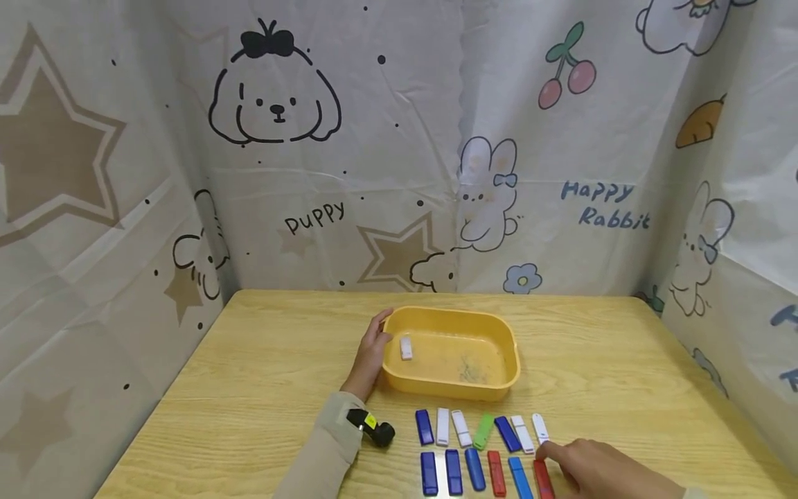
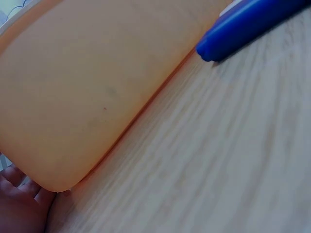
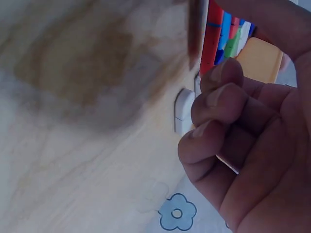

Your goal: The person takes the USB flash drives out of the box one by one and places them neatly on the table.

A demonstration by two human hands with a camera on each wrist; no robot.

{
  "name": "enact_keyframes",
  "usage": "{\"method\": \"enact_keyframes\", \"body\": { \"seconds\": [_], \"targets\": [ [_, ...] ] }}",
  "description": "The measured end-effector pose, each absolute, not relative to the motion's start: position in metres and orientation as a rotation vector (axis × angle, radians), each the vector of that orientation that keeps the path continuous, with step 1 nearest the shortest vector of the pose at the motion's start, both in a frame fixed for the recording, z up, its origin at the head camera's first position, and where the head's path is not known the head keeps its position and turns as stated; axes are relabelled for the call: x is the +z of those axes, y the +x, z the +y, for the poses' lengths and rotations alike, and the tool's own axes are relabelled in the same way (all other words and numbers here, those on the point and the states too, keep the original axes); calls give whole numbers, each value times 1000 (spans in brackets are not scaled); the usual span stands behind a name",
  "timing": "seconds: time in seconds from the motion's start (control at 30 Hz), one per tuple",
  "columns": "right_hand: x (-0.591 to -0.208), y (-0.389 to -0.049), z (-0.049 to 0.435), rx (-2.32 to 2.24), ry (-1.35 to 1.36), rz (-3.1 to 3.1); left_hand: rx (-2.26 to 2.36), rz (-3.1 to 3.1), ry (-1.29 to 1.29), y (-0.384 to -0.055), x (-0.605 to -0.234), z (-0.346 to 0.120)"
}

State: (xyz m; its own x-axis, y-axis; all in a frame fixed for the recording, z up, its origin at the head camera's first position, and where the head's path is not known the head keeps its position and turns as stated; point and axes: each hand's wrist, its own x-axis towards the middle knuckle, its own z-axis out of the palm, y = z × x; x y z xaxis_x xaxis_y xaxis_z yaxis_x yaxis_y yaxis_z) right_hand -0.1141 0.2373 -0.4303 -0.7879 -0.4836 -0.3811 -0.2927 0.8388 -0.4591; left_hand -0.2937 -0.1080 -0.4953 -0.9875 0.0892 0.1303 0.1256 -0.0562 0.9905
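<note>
My left hand (image 1: pixel 370 350) grips the left end of a yellow plastic bin (image 1: pixel 442 389), fingers over its rim; in the left wrist view it is at the bin's lower corner. A white USB stick (image 1: pixel 406 348) lies inside at the left. My right hand (image 1: pixel 598 468) pinches a red USB stick (image 1: pixel 543 478) at the right end of the front row. Its index fingertip is at the stick's far end. In the right wrist view the other fingers (image 3: pixel 201 143) are curled, and the thumb (image 3: pixel 272 19) reaches the stick's near end.
Two rows of USB sticks lie before the bin. The back row has blue (image 1: pixel 424 427), white (image 1: pixel 442 426) and green (image 1: pixel 483 431) ones; the front row has blue (image 1: pixel 429 473), red (image 1: pixel 496 473) and light blue (image 1: pixel 520 478) ones. Printed curtains (image 1: pixel 399 138) surround the wooden table (image 1: pixel 249 388).
</note>
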Motion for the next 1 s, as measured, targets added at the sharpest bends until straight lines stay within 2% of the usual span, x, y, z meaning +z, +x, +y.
{"method": "enact_keyframes", "body": {
  "seconds": [0.27, 0.67, 1.0],
  "targets": [
    [-438, -114, 242, -559, -625, 2512, -2300, -2110, -276, -294, -495, -109],
    [-440, -116, 240, -582, -525, 2474, -2293, -2125, -288, -295, -495, -109],
    [-440, -117, 241, -590, -545, 2483, -2313, -2109, -297, -295, -494, -109]
  ]
}}
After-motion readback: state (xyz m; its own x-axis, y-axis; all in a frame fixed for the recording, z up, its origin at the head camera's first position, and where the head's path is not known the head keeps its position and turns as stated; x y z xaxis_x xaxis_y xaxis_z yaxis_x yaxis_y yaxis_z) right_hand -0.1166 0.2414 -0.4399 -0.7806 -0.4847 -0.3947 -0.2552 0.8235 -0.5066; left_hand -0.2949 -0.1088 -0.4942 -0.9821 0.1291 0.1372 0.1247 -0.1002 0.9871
